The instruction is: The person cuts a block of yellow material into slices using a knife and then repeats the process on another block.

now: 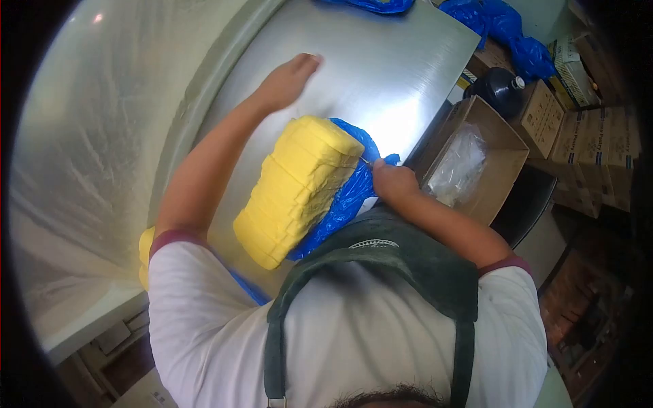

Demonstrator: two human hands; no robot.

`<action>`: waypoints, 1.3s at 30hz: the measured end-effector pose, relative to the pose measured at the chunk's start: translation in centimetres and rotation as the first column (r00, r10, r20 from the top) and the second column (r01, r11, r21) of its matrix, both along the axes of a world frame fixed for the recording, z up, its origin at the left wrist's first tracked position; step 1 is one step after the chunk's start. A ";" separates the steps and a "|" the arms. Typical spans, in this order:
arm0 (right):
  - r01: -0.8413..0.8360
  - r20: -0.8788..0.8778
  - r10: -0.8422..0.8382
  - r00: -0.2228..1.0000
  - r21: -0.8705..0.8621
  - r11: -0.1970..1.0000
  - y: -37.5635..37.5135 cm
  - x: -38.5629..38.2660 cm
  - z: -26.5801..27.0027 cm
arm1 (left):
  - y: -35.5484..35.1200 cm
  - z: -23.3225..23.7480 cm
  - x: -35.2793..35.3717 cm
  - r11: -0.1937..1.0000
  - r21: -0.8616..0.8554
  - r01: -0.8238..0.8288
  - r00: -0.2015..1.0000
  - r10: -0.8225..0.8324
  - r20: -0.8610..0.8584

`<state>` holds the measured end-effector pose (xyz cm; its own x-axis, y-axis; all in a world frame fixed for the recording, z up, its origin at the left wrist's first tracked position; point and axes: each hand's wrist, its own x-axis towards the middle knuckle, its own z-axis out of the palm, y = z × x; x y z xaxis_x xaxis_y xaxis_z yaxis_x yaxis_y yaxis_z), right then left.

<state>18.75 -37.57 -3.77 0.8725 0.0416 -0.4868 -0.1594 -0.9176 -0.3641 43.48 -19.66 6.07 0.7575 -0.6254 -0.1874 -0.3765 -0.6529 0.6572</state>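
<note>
A large yellow block (289, 183), which looks like butter or margarine, lies tilted across the metal table, with cut lines and stepped slices along it. Beneath its right side spreads a crumpled blue plastic bag (333, 221). My right hand (394, 182) is closed at the block's upper right corner, around what looks like a knife (367, 162); only a thin bit of metal shows. My left hand (289, 81) is raised beyond the block's upper end, apart from it, holding nothing. Its fingers reach forward, loosely bent and slightly blurred.
Clear plastic sheeting (102, 136) hangs along the left edge of the metal table (354, 61). On the right stands an open cardboard box (507, 136) with clear plastic inside. Behind it are a dark jug (496, 92), blue bags (503, 24) and stacked cartons (592, 149). More yellow material (144, 255) sits left.
</note>
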 end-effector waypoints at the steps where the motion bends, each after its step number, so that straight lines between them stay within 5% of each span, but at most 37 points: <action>1: -0.002 -0.023 0.002 1.000 -0.005 1.000 -0.1 0.1 0.6 | -1.8 4.3 -3.9 0.989 0.145 0.018 1.000 -0.017 -0.010; 2: -0.007 -0.045 0.007 0.999 -0.012 1.000 -0.1 0.2 1.0 | -2.5 4.3 -6.2 0.949 0.293 0.119 0.969 -0.176 0.175; 4: -0.036 0.008 0.036 0.999 0.001 0.999 -0.5 -0.2 -0.5 | -3.9 5.6 -11.5 0.805 0.568 0.172 0.898 -0.364 0.245; 8: 0.009 -0.053 -0.007 0.999 0.038 0.999 -0.6 0.2 0.6 | -4.9 4.1 -12.8 0.624 0.758 0.190 0.905 -0.410 0.111; 23: -0.113 0.195 0.111 0.975 0.000 0.994 -1.0 -0.1 3.0 | -5.1 4.2 -13.4 0.626 0.765 0.154 0.908 -0.395 0.140; 30: -0.227 0.241 0.238 0.941 -0.071 0.971 -2.4 -3.0 11.2 | -5.2 4.2 -13.4 0.637 0.756 0.154 0.916 -0.379 0.133; 32: -0.380 0.149 0.404 0.903 -0.164 0.910 -3.4 -4.3 13.7 | -5.2 4.6 -13.4 0.615 0.771 0.167 0.925 -0.367 0.092; 39: -0.348 0.085 0.371 0.925 -0.202 0.915 -11.8 -10.6 21.4 | -4.8 4.1 -12.9 0.606 0.778 0.162 0.910 -0.397 0.120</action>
<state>8.14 -49.38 17.60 0.8669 0.2846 -0.4094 0.2276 -0.9564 -0.1830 30.59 -24.48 10.13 0.6592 -0.5512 -0.5115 -0.6996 -0.6989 -0.1484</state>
